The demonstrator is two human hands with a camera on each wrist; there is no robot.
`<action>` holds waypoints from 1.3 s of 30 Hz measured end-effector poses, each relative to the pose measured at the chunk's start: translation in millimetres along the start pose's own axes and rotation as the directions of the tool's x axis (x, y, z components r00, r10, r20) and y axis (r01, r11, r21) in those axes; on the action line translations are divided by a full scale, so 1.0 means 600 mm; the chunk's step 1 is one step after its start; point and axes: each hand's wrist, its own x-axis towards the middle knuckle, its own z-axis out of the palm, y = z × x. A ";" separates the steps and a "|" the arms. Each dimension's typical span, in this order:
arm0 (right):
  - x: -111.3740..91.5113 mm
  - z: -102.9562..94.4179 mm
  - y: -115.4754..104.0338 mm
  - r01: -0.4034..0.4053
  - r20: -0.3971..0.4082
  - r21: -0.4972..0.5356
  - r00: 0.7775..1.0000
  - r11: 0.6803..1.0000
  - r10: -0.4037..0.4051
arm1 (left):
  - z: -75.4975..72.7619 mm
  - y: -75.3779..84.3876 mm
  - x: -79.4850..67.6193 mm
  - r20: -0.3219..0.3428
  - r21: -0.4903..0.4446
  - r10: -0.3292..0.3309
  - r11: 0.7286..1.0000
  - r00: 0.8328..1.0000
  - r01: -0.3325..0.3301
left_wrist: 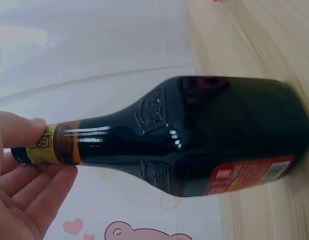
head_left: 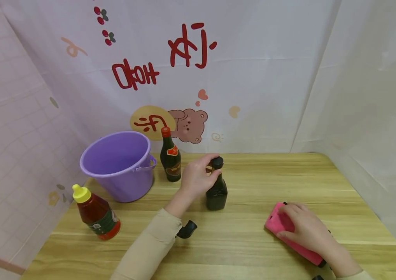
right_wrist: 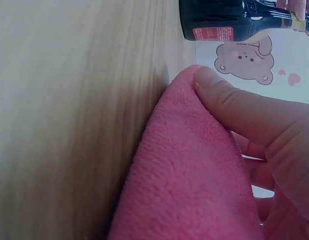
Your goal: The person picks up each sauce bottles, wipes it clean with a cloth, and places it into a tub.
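Observation:
My left hand [head_left: 198, 175] pinches the neck of a dark sauce bottle [head_left: 217, 196] just under its black cap, thumb on one side and fingers on the other. The bottle stands upright on the table; a yellow neck band and a red label [left_wrist: 254, 174] show in the left wrist view. To the right, my right hand [head_left: 304, 227] grips a pink plush cloth [right_wrist: 179, 165] lying on the table. In the right wrist view the thumb presses along the cloth's edge, while the fingers are partly hidden behind it. Dark patches show at the cloth's ends.
Left of the bottle stands a red-capped dark bottle [head_left: 171, 159]. Beside that is a purple bucket [head_left: 128, 186] with its handle down. Nearer the left edge stands a red sauce bottle [head_left: 96, 214] with a yellow cap. White printed sheeting [head_left: 261, 97] rises behind the wooden table [head_left: 240, 241].

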 end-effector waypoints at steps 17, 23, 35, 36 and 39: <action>-0.003 0.005 0.006 0.017 0.079 0.028 0.997 0.999 -0.019 | -0.004 -0.009 0.008 0.080 -0.113 -0.004 0.994 0.997 0.013; 0.002 0.004 0.009 0.033 0.119 0.026 0.992 0.999 -0.036 | -0.005 -0.011 0.007 0.082 -0.116 -0.003 0.993 0.997 0.012; 0.006 0.011 0.014 0.134 -0.002 -0.021 0.991 0.991 -0.134 | -0.004 -0.012 0.007 0.073 -0.114 0.002 0.993 0.997 0.006; 0.006 0.011 0.014 0.147 -0.016 -0.025 0.989 0.989 -0.147 | -0.004 -0.012 0.007 0.071 -0.111 0.002 0.994 0.997 0.006; 0.007 0.009 0.013 0.175 -0.041 -0.036 0.983 0.984 -0.177 | -0.004 -0.012 0.007 0.068 -0.110 0.005 0.994 0.998 0.002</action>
